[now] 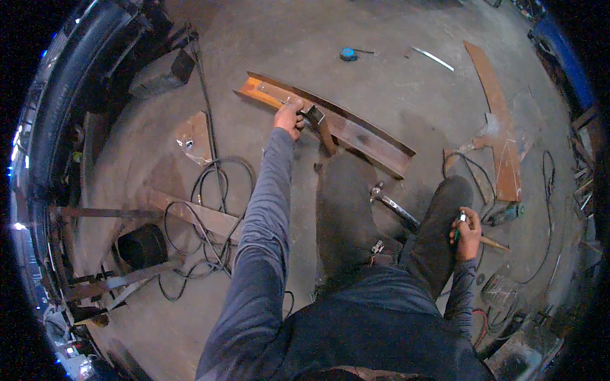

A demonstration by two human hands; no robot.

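Two hands busy: left hand (pixel 290 119) clamped on a small metal square (pixel 314 115) against the rusty steel channel (pixel 356 130), right hand (pixel 468 233) closed around a marker (pixel 459 226) by the knee.

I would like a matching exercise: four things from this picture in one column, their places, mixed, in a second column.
1. left hand
2. right hand
3. tape measure
4. black cables

a. on the floor left of the sleeve
b. on the rusty beam
c. by the right knee, holding a small tool
d. on the floor beyond the beam

Pairs: 1-b, 2-c, 3-d, 4-a
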